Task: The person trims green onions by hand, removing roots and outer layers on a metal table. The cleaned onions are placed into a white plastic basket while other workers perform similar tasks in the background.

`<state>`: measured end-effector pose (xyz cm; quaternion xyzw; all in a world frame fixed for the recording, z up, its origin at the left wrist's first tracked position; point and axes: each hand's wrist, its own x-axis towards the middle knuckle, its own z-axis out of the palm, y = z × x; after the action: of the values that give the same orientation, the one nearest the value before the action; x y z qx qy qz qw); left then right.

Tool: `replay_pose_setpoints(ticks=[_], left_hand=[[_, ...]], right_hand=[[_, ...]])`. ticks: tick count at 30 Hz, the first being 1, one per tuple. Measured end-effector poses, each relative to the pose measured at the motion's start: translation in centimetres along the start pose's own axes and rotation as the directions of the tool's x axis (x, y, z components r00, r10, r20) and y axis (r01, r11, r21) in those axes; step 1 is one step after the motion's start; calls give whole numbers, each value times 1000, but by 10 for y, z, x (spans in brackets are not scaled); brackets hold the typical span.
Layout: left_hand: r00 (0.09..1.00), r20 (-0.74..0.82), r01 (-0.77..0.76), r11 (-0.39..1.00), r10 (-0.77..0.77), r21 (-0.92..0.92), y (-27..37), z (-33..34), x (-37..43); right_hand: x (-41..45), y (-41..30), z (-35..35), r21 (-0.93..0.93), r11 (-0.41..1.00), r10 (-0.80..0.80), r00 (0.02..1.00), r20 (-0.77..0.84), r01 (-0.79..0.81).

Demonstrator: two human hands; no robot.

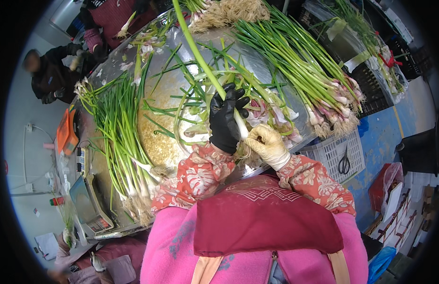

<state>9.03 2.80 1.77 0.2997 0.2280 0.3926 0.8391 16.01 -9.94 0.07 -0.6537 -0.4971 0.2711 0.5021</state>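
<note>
My left hand (224, 122), in a black glove, is closed around a single green garlic stalk (201, 58). The leafy end runs up and away past the top of the view, and the white bulb end points towards me. My right hand (270, 147), in a cream-coloured glove, pinches the root end, with pale roots hanging below its fingers. Under both hands lie loose green leaves and purplish-white peeled skins (263, 110) on the metal table (177, 37). A bunch of green garlic (120, 120) rests to my left, and a larger bunch (297, 67) lies ahead on the right.
At left stand an orange scale (67, 131), a power strip (82, 161) and another scale (90, 202). Scissors (344, 163) hang at a white plastic crate (333, 152) beside the table. Black crates (375, 101) stand at right. Other people work at the far left and lower left.
</note>
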Motion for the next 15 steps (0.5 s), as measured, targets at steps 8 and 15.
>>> replay_pose_setpoints(ticks=[8, 15], left_hand=[[993, 63, -106, 993, 103, 45, 13, -17, 5], [973, 97, -226, 942, 208, 246, 26, -28, 4]], right_hand=[[5, 20, 0, 422, 886, 275, 951, -141, -194], [10, 4, 7, -250, 952, -141, 979, 146, 174]])
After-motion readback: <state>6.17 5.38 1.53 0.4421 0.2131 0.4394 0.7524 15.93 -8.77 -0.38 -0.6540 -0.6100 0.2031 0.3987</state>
